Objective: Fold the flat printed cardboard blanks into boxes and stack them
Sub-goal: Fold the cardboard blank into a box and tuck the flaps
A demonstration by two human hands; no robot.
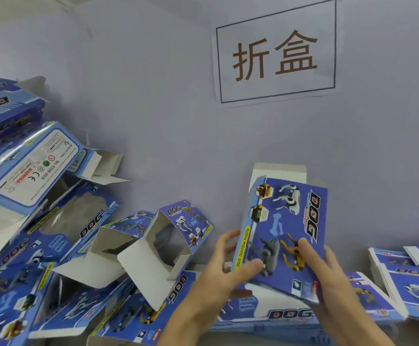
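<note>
I hold a blue printed "DOG" cardboard blank [282, 228] up in front of the wall, its white top flap sticking up behind it. My left hand [224, 268] grips its lower left edge, thumb on the printed face. My right hand [326, 278] grips its lower right corner, thumb over the yellow dog picture. Folded open boxes [168, 245] lie piled at the left and centre. A stack of flat blanks [408, 278] sits at the right, with more flat blanks [273, 313] under my hands.
A grey wall stands close ahead with a white paper sign [276, 52] bearing two brown characters. A tall heap of folded boxes [26, 168] leans at the far left, one showing its white warning label.
</note>
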